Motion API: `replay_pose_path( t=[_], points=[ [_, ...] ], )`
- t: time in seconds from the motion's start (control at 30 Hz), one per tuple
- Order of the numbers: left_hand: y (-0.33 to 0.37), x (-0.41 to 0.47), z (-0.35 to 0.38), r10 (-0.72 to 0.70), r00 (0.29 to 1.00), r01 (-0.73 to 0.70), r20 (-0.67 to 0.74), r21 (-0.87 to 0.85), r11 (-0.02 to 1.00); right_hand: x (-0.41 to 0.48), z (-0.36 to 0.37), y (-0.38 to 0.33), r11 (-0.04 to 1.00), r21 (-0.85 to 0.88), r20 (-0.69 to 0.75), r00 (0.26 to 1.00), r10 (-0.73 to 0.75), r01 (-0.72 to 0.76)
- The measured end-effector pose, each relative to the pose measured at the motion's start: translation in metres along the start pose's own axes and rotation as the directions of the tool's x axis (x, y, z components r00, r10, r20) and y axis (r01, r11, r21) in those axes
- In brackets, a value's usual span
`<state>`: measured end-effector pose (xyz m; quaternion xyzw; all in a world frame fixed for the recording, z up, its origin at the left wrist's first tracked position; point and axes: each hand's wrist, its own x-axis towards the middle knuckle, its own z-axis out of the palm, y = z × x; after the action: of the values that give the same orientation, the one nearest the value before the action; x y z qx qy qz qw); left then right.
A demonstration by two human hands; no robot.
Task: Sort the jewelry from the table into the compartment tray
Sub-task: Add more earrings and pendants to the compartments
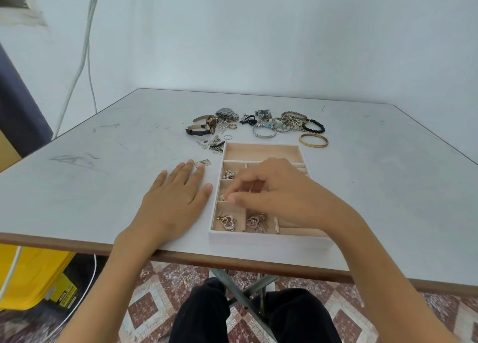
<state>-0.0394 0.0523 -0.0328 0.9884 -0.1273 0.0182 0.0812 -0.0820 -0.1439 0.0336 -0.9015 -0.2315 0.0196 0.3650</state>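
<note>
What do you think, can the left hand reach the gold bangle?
Probably, but awkwardly. The left hand lies flat left of the tray, and the gold bangle sits beyond its far right corner, so it must cross over the tray and right hand.

left hand: centre-left of the frame; palm down, laid flat, fingers straight and slightly spread, pointing toward the upper right; holds nothing.
left forearm: bare; rises from the lower left edge toward the centre; wrist straight.
right hand: centre of the frame; back of the hand upward, fingers curled and pointing left.
right fingertips: thumb and forefinger drawn together, pinching a small pearl piece.
right forearm: bare; runs from the lower right corner up and to the left.
spacing: hands apart; left thumb near the right fingertips, not touching.
legs: lower centre, in black trousers, knees apart.
</note>
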Motion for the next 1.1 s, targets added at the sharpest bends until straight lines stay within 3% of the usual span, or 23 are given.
replay_pose_path(
  t=[0.2, 0.37, 0.47, 0.63, 0.8, 0.9, 1.1],
  points=[
    [-0.010, 0.018, -0.019, -0.030, 0.997, 0.024, -0.068, -0.081, 0.996, 0.006, -0.024, 0.013, 0.994, 0.046, -0.085, 0.990, 0.108, -0.104],
    [-0.018, 0.074, -0.030, -0.103, 0.985, 0.051, -0.142, -0.331, 0.942, 0.014, -0.031, 0.021, 0.987, 0.056, -0.135, 0.978, 0.159, -0.152],
    [-0.006, 0.098, -0.030, -0.077, 0.978, 0.024, -0.192, -0.264, 0.964, 0.021, -0.031, 0.027, 0.984, 0.066, -0.139, 0.975, 0.176, -0.168],
    [0.000, 0.123, -0.027, -0.143, 0.973, 0.114, -0.178, -0.166, 0.979, 0.033, -0.033, 0.033, 0.986, 0.043, -0.119, 0.979, 0.165, -0.160],
    [-0.002, 0.134, -0.024, -0.194, 0.951, 0.143, -0.242, -0.213, 0.967, 0.048, -0.040, 0.032, 0.989, -0.006, -0.108, 0.984, 0.143, -0.144],
    [-0.004, 0.136, -0.020, -0.213, 0.944, 0.098, -0.253, -0.399, 0.911, 0.062, -0.046, 0.030, 0.989, -0.038, -0.118, 0.983, 0.138, -0.143],
    [-0.009, 0.136, -0.032, -0.232, 0.902, -0.116, -0.363, -0.723, 0.681, 0.103, -0.047, 0.039, 0.966, -0.137, -0.260, 0.949, 0.176, -0.217]
  ],
)
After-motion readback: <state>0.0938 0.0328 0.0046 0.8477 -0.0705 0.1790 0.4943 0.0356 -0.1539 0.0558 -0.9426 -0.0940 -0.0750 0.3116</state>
